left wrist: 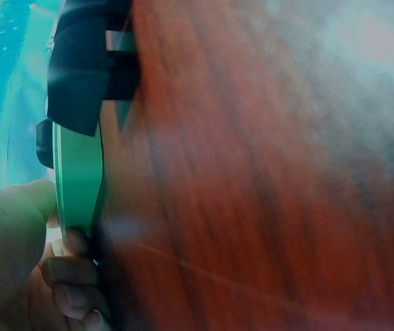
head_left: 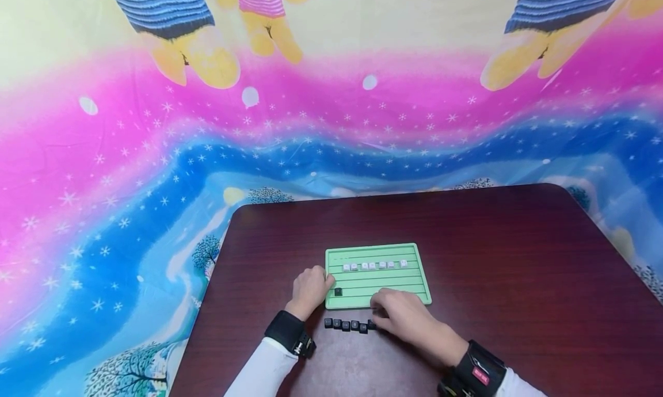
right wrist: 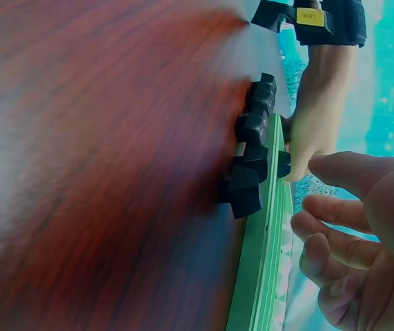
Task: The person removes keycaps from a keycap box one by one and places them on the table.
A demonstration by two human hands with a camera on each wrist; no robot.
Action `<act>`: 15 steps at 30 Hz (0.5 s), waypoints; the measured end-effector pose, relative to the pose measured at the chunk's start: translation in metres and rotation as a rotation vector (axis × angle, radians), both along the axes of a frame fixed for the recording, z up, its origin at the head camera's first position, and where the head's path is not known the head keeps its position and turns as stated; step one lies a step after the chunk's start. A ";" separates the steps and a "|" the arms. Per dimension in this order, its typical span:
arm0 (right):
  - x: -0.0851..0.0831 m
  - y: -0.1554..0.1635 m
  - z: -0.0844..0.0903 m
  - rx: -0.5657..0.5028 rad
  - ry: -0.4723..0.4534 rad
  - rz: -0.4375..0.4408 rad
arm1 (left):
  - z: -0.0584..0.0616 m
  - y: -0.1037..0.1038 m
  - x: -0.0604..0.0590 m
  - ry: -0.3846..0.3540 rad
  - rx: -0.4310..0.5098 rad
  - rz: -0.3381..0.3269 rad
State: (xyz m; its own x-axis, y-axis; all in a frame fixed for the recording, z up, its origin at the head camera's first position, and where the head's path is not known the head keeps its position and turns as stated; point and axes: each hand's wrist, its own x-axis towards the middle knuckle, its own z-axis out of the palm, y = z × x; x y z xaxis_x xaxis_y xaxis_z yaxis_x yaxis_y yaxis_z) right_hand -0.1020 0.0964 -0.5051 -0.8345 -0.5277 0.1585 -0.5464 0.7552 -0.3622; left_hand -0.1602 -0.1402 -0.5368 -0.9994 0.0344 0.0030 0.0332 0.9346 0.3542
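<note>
Table (head_left: 518,259) room lies wide to the right of the green board (head_left: 419,270), bare to its far edge. Left hand (head_left: 309,290) grips the board's left edge; right hand (head_left: 406,316), fingers loosely curled, hovers over the black keycaps (head_left: 344,324) just before it.

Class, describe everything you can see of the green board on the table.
The green board is a flat, pale green rectangle, plastic-looking, with raised rim and horizontal grooves. It lies flat on the dark wooden table. A row of white keycaps sits in an upper groove, one black keycap lower left. The left hand grips its left edge.
</note>
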 end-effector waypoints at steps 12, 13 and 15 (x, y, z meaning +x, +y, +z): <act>-0.011 -0.019 0.003 0.000 -0.011 -0.021 | -0.004 0.000 -0.001 0.001 -0.019 0.004; -0.012 -0.021 0.003 -0.002 -0.011 -0.023 | -0.004 0.000 -0.001 0.001 -0.017 0.005; -0.014 -0.023 0.004 -0.009 -0.008 -0.025 | -0.004 0.000 -0.002 -0.003 -0.016 0.006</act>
